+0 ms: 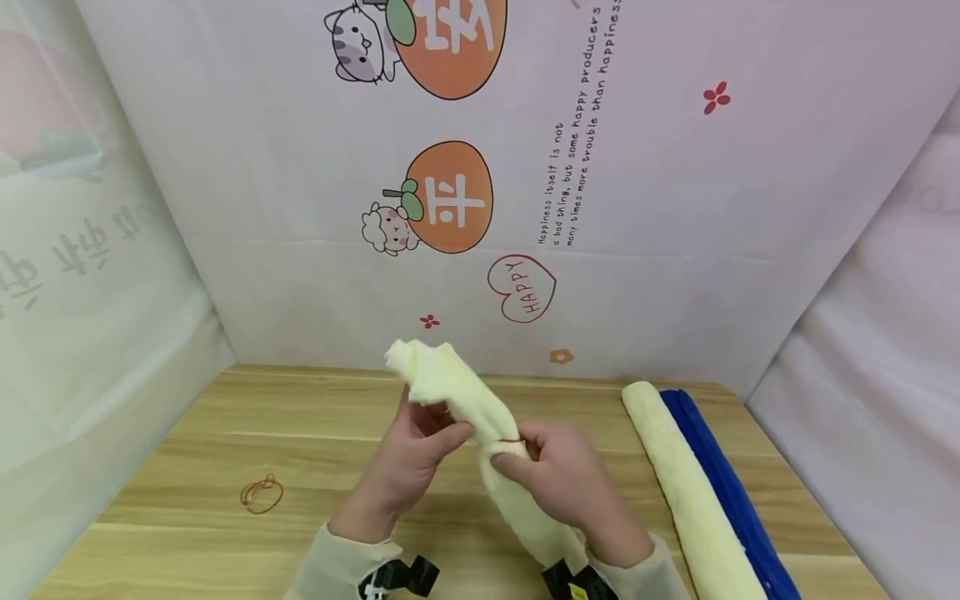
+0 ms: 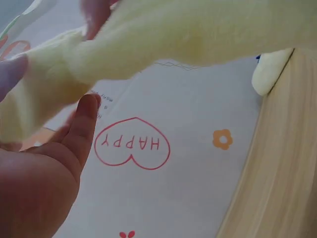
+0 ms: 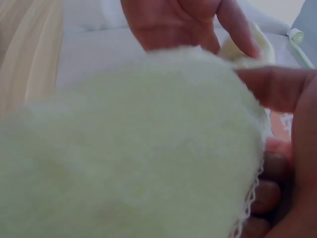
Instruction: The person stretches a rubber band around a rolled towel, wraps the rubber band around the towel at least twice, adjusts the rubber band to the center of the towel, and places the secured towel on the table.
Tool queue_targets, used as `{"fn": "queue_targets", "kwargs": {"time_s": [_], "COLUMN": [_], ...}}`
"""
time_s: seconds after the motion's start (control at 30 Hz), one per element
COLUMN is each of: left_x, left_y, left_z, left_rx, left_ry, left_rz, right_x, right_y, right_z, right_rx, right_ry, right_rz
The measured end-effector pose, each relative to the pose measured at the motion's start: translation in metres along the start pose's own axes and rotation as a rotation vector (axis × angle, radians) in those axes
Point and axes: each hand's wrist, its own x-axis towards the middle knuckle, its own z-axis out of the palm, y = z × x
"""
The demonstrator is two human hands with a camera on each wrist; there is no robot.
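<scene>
A pale yellow rolled towel (image 1: 480, 408) is held up at a slant over the table, its upper end loose and folded. My right hand (image 1: 566, 475) pinches it about midway, thumb in front, where a thin reddish band (image 1: 512, 441) crosses and narrows the roll. Higher up, my left hand (image 1: 408, 454) holds the towel from the left, thumb towards the band and fingers partly hidden behind the cloth. In the left wrist view, the left fingers (image 2: 84, 124) lie against the towel's underside. Close up in the right wrist view, the fuzzy towel (image 3: 133, 148) shows a stitched edge.
At the table's right side, a pale yellow rolled towel (image 1: 686, 483) lies beside a blue rolled towel (image 1: 723, 475). A small tangle of orange-red bands (image 1: 262, 493) is on the wooden table (image 1: 187, 533) at left. White printed cloth (image 1: 637, 167) hangs at the back and sides.
</scene>
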Motion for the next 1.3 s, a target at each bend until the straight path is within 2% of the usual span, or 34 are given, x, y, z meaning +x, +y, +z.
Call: {"fn": "queue_targets", "kwargs": {"time_s": [0.07, 0.13, 0.23, 0.33, 0.43, 0.5, 0.63, 0.83, 0.93, 1.1, 1.2, 1.3], "left_x": [0.0, 0.0, 0.002, 0.002, 0.003, 0.003, 0.004, 0.005, 0.006, 0.005, 0.005, 0.006], "left_y": [-0.003, -0.004, -0.003, 0.0, 0.002, 0.004, 0.008, 0.008, 0.007, 0.006, 0.006, 0.007], "left_z": [0.002, 0.004, 0.005, 0.006, 0.006, 0.006, 0.005, 0.005, 0.006, 0.008, 0.009, 0.01], "left_rx": [0.035, 0.059, 0.09, 0.094, 0.088, 0.09, 0.106, 0.117, 0.123, 0.131, 0.12, 0.101], "left_ry": [0.014, 0.066, 0.19, 0.299, 0.372, 0.393, 0.407, 0.408, 0.427, 0.453, 0.452, 0.455], "left_rz": [0.028, 0.049, 0.044, 0.018, -0.017, -0.034, -0.062, -0.069, -0.063, -0.052, -0.051, -0.06], "right_x": [0.0, -0.001, -0.002, -0.006, -0.009, -0.009, -0.007, -0.004, -0.004, -0.003, -0.001, 0.001], "right_y": [0.0, -0.001, -0.004, -0.009, -0.013, -0.014, -0.012, -0.006, -0.005, -0.006, -0.007, -0.007], "right_z": [0.001, 0.002, 0.005, 0.011, 0.019, 0.023, 0.022, 0.015, 0.014, 0.015, 0.014, 0.013], "right_rx": [0.005, -0.039, -0.194, -0.358, -0.458, -0.484, -0.425, -0.34, -0.317, -0.246, -0.221, -0.197], "right_ry": [-0.066, -0.079, 0.015, 0.133, 0.211, 0.248, 0.26, 0.232, 0.25, 0.248, 0.227, 0.185], "right_rz": [-0.005, -0.03, -0.072, -0.156, -0.237, -0.276, -0.281, -0.231, -0.257, -0.347, -0.381, -0.378]}}
